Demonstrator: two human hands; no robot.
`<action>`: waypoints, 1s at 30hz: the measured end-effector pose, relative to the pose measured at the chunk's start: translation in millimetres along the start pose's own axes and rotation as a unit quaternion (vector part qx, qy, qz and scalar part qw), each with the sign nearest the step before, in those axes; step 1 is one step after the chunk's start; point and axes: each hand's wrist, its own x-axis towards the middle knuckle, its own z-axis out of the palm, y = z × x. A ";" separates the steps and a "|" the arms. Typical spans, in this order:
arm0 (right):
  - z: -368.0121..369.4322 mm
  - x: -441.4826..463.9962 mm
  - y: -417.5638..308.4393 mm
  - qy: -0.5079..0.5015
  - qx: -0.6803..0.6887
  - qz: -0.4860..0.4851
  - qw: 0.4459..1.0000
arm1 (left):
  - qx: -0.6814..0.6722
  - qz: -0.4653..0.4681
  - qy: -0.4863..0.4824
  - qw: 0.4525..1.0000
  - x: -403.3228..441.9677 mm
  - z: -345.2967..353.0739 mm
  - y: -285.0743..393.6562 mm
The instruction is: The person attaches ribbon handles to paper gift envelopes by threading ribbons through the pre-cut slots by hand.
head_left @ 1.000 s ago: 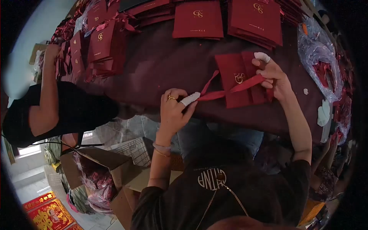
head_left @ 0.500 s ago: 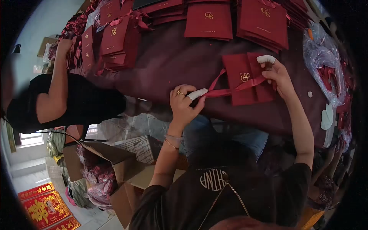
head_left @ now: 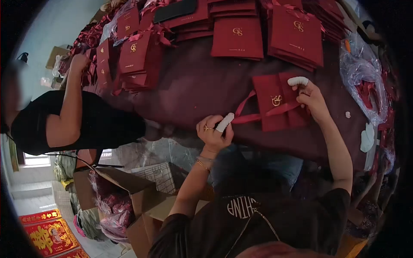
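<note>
A dark red paper pouch (head_left: 269, 92) with a gold monogram lies on the cloth-covered table in front of me. Its red ribbon (head_left: 247, 118) stretches across the pouch between my hands. My left hand (head_left: 215, 132), with a white wrap on one finger and a ring, pinches the ribbon's left part just off the pouch. At the pouch's right side, my right hand (head_left: 312, 99) has fingers closed on the ribbon's other part. A white wrap covers one of its fingers too.
Stacks of red pouches (head_left: 237, 38) line the table's far side, with a black phone-like slab (head_left: 175, 10) on one. Clear plastic wrapping (head_left: 363, 71) lies at right. A co-worker (head_left: 64, 116) sits at left. An open cardboard box (head_left: 144, 193) stands below the table.
The view has tilted slightly, so the table sits lower in the picture. My left hand has turned a little, its wrapped finger now pointing more upward. Both hands keep the ribbon.
</note>
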 end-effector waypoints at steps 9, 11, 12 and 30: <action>1.5 0.2 0.5 0.019 0.013 0.011 1.000 | 0.017 0.011 0.014 1.000 0.3 -0.2 -1.1; 3.8 -3.1 -4.7 0.020 -0.004 0.021 1.000 | 0.014 0.004 0.023 1.000 -1.4 0.3 -1.4; 4.3 -0.8 -6.9 0.019 -0.019 0.034 0.999 | 0.017 -0.001 0.025 1.000 -0.8 2.4 -2.4; -2.8 0.3 6.3 0.016 0.028 0.005 0.999 | -0.010 0.006 0.011 1.000 -2.6 -2.2 -0.2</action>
